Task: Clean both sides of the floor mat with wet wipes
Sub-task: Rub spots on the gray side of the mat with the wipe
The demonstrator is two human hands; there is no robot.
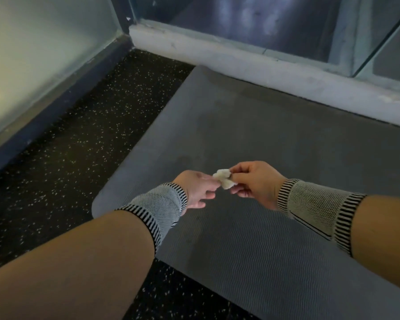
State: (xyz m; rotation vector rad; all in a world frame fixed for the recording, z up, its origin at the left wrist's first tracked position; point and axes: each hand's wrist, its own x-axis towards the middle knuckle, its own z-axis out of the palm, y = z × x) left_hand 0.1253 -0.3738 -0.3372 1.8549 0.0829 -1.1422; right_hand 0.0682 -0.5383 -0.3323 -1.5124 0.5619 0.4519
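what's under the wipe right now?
The wipe is held in the air between the left hand and right hand. Below it lies the grey mat, on speckled dark floor. What the mat covers cannot be seen.

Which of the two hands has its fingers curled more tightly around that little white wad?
The right hand: its fingers curl into a near fist pinching the small crumpled white wipe. The left hand touches it only at thumb and forefinger, other fingers loose.

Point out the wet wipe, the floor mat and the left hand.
wet wipe (222,179), head view, crumpled middle.
floor mat (252,125), head view, bare far surface.
left hand (198,189), head view, back of hand.
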